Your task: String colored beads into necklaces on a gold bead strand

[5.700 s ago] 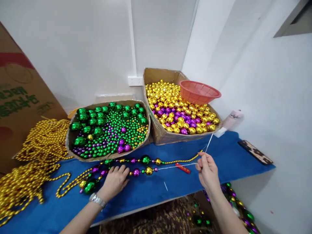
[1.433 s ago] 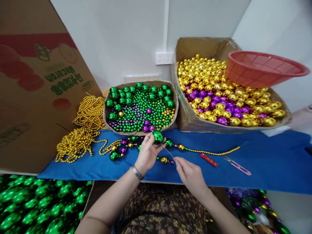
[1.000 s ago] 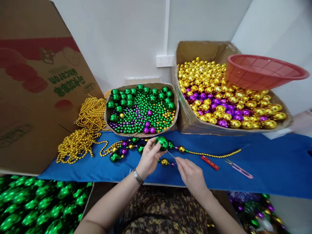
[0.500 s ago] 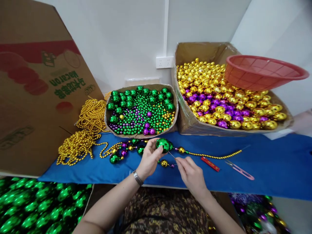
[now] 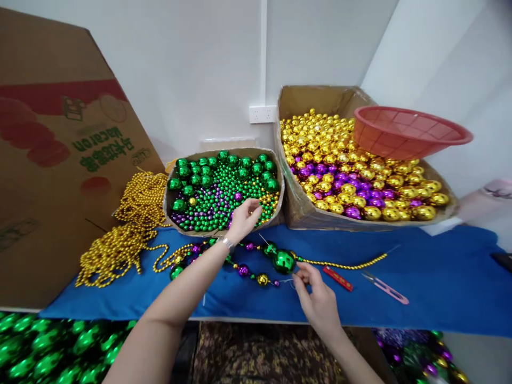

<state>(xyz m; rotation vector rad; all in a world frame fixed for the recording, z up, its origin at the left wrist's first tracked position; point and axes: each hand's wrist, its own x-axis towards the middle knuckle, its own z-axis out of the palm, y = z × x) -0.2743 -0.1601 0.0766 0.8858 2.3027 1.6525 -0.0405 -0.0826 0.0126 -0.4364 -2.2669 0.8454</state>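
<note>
The left hand (image 5: 243, 217) reaches over the near rim of the green bead box (image 5: 168, 198), fingers bent above the beads. The right hand (image 5: 317, 296) pinches a thin thread (image 5: 286, 280) just beside the big green ball (image 5: 284, 261) on the strand (image 5: 256, 277), which lies on the blue tabletop (image 5: 440, 277). Pink snips (image 5: 386, 288) lie to the right, and a red basket (image 5: 404, 130) sits on the gold bead box (image 5: 304, 210).

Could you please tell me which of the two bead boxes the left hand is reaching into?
The smaller box, filled mostly with green beads: the left hand is over it. The larger box holds gold and purple balls.
</note>
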